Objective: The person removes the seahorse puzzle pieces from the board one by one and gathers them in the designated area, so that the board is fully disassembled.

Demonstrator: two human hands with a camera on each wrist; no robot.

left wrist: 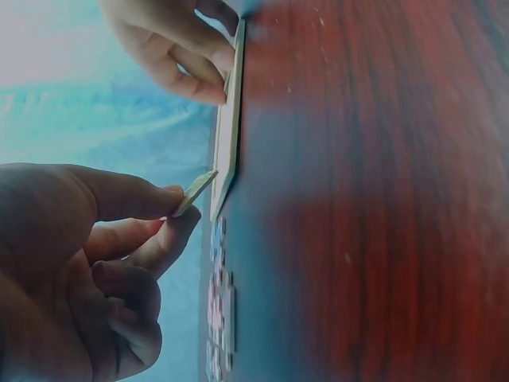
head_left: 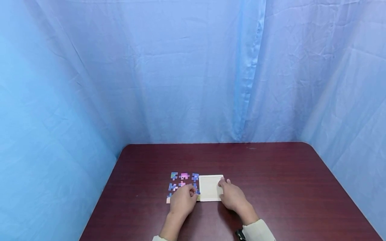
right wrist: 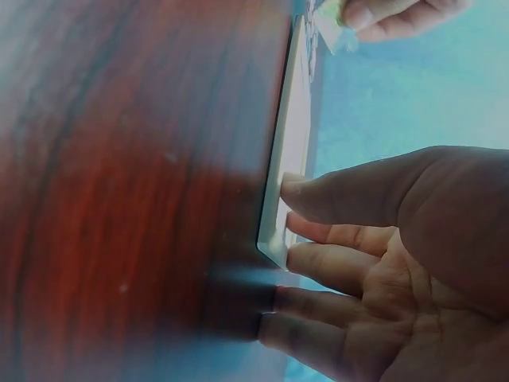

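Note:
My left hand (head_left: 183, 200) pinches a puzzle piece (left wrist: 196, 192) between thumb and index finger. In the left wrist view the piece is tilted, its lower edge at the near end of a pale, shallow square tray (head_left: 209, 189). The tray lies flat on the table with a bare light inside. At its right side my right hand (head_left: 234, 196) rests its thumb and first fingers on the rim, while the other fingertips reach the table. Left of the tray lie several loose puzzle pieces (head_left: 184, 176), blue and pink; my left hand covers some of them in the head view.
The dark red wooden table (head_left: 280, 180) has rounded far corners. Blue curtains (head_left: 187, 73) hang behind it and along both sides. A black band (head_left: 240, 234) shows at my right wrist, beside a pale sleeve (head_left: 258, 231).

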